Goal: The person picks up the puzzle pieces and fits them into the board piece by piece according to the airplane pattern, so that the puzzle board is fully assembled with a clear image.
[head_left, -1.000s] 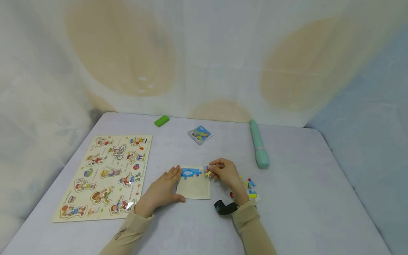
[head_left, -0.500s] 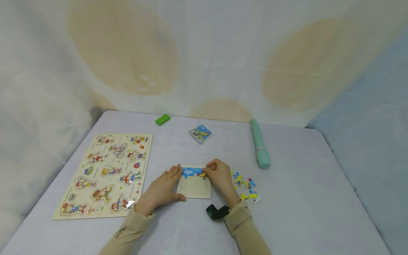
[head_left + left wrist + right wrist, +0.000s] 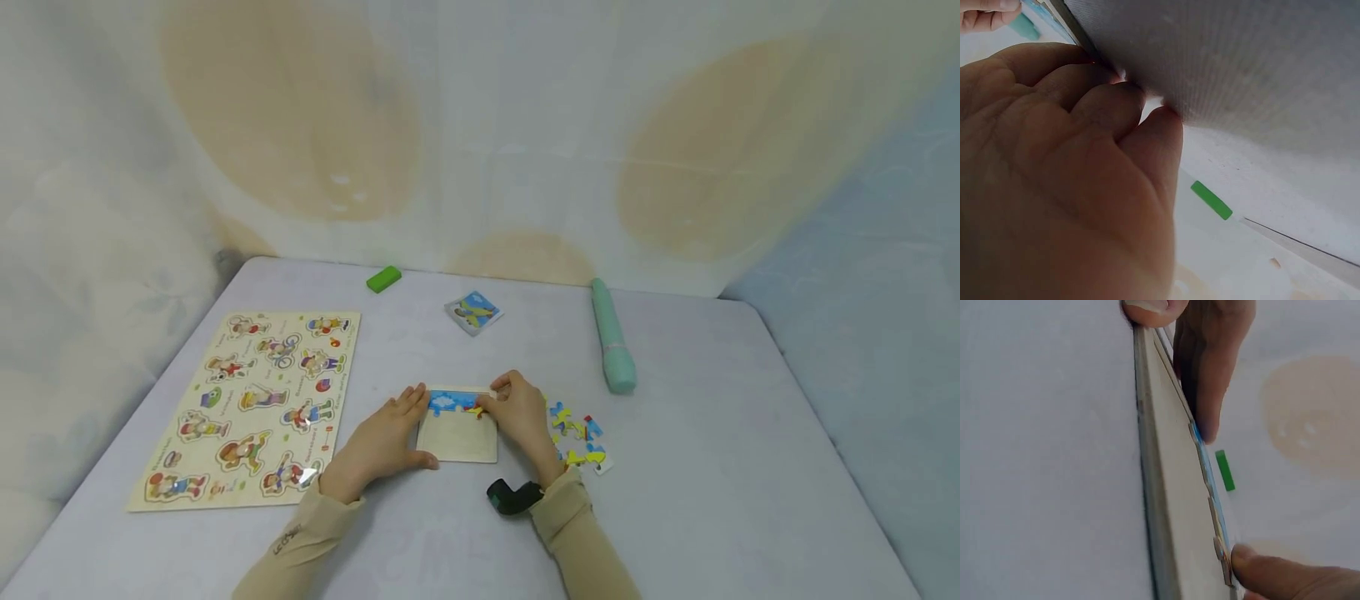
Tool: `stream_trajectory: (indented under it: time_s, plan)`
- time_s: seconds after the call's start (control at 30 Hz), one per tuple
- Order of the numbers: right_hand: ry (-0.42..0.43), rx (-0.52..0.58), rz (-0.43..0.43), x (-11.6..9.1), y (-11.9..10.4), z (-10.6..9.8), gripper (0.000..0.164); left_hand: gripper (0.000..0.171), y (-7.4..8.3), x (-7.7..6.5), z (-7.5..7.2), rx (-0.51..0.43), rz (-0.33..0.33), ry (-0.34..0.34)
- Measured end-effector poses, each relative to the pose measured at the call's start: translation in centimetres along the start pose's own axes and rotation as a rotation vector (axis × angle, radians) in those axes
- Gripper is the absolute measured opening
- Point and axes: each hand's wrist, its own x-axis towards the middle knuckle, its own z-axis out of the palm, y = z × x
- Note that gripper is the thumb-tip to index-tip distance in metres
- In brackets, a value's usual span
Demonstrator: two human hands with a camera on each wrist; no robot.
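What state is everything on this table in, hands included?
Puzzle tray: flat, bare except a row of pieces along its far side
Loose pieces: scattered right of the tray
Figure board: flat, covered with figures
Picture card: flat, turned askew
Green block: lying flat
Teal club: lying on its side
Left hand: fingers extended, touching the tray's left edge
Right hand: fingers bent at the row's right end; whether pinching is unclear

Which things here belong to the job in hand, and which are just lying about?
In the job:
tray, left hand at its edge
far-row pieces, right hand at their right end
loose pieces
card, perhaps the reference picture

Apparently just lying about:
green block
mint club
figure board
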Motion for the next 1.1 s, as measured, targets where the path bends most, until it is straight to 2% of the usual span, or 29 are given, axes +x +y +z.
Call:
stream_trajectory:
  time_s: [0.1,0.2,0.27,0.37,0.47,0.63,0.9,1.0,1.1]
  plan:
    - [-0.104,0.120,0.023,0.3,0.4,-0.8,0.031,0.101,0.0,0.0,-0.1,-0.001,0.001,0.000]
    - [-0.218,0.310,0.064,0.8,0.9,-1.9,0.031,0.101,-0.1,0.0,0.0,-0.007,-0.010,-0.008]
    - [-0.244,0.399,0.081,1.1,1.2,-2.9,0.029,0.102,-0.2,0.0,0.0,-0.005,-0.015,-0.009]
    - [-0.212,0.442,0.086,1.3,1.7,-4.3,0.030,0.102,-0.1,0.0,-0.1,-0.007,-0.015,-0.012]
    - [-0.161,0.382,0.089,1.4,2.4,-5.5,0.032,0.101,0.0,0.1,-0.2,-0.010,-0.015,-0.018]
    - [-0.135,0.223,0.078,1.3,3.6,-6.9,0.038,0.102,0.0,0.1,-0.2,-0.006,-0.020,-0.033]
    - [-0.205,-0.057,0.073,0.7,3.4,-8.0,0.062,0.102,0.0,0.0,-0.3,-0.006,-0.013,-0.018]
    - [-0.223,-0.138,0.041,0.6,3.3,-7.8,0.060,0.102,0.0,0.0,-0.3,-0.003,-0.009,-0.019]
    - [-0.212,-0.160,0.043,0.5,3.4,-7.6,0.049,0.101,0.0,0.0,-0.3,-0.003,-0.006,-0.020]
